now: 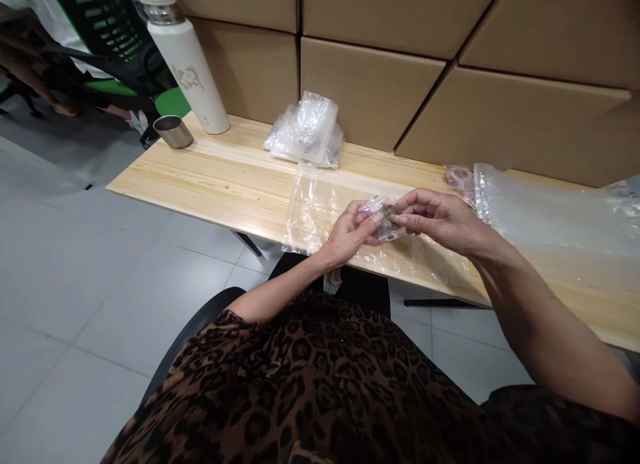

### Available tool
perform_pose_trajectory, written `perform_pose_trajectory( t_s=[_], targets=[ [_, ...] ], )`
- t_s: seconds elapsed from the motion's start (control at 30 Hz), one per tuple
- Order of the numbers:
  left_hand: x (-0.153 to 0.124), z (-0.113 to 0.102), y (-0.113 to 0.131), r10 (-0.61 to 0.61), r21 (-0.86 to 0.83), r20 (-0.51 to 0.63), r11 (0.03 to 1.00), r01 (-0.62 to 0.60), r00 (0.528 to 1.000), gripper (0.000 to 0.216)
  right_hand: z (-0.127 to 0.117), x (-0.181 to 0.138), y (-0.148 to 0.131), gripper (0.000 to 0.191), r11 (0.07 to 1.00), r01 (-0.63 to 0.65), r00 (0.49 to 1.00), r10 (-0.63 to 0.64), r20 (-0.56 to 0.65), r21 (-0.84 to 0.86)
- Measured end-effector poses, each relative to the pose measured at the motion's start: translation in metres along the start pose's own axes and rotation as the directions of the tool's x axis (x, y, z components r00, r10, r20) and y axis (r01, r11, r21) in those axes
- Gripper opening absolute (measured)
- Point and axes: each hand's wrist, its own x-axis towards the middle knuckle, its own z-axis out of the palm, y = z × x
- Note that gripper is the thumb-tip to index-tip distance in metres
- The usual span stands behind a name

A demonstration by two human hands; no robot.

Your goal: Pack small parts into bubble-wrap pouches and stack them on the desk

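My left hand (350,232) is closed on a small clear plastic bag (386,233), gripping it between thumb and fingers above the table. The thumb and fingertips of my right hand (434,216) pinch a small brownish item (388,212) at the bag. Whether that item is inside the bag or against its outside, I cannot tell; my fingers partly cover it. Beneath both hands a larger clear plastic sheet or bag (310,207) lies flat and reaches the table's front edge.
Cardboard boxes (370,91) are stacked along the back of the wooden table (215,177). A pile of clear bags (313,127), a white bottle (193,74) and a metal cup (173,132) stand left. On the right lie a pink bundle (460,179) and large translucent bags (550,214). Another person sits far left.
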Motion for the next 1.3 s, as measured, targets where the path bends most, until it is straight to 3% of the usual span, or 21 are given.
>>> perform_pose_trajectory(
  t_s=[0.1, 0.27, 0.47, 0.73, 0.97, 1.13, 1.23, 1.3],
  targets=[
    [-0.002, 0.002, 0.001, 0.014, 0.042, 0.01, 0.999, -0.014, 1.0, 0.041, -0.001, -0.003, 0.001, 0.048, 0.999, -0.021, 1.0, 0.021, -0.014, -0.032],
    [-0.003, 0.002, 0.001, 0.037, 0.09, 0.046, 0.995, -0.041, 0.998, 0.041, 0.003, -0.009, 0.002, 0.057, 0.993, 0.042, 0.976, -0.064, -0.21, -0.107],
    [0.0, -0.004, -0.001, 0.049, 0.14, 0.091, 0.988, -0.061, 0.995, 0.04, 0.011, -0.011, 0.005, 0.046, 0.992, -0.033, 0.999, 0.031, 0.023, 0.12],
    [-0.002, -0.008, 0.005, 0.009, 0.095, 0.146, 0.995, -0.023, 0.989, 0.048, 0.014, -0.013, 0.008, 0.036, 0.989, -0.05, 0.998, 0.045, 0.039, 0.139],
    [-0.004, -0.018, 0.016, 0.055, 0.122, 0.201, 0.989, -0.081, 0.978, 0.052, 0.025, -0.014, 0.003, 0.042, 0.98, -0.091, 0.996, 0.086, 0.037, 0.175],
    [-0.01, -0.018, 0.018, 0.005, 0.154, 0.158, 0.988, -0.03, 0.987, 0.052, 0.034, -0.014, 0.004, 0.043, 0.98, -0.073, 0.997, 0.077, -0.018, 0.186],
    [-0.016, -0.02, 0.031, -0.019, 0.208, 0.208, 0.978, -0.025, 0.978, 0.048, 0.035, -0.015, 0.003, 0.041, 0.976, -0.079, 0.997, 0.082, -0.004, 0.201],
    [-0.02, -0.027, 0.048, 0.026, 0.315, 0.196, 0.945, -0.088, 0.98, 0.048, 0.034, -0.015, 0.003, 0.043, 0.975, -0.054, 0.997, 0.066, -0.05, 0.214]
  ],
)
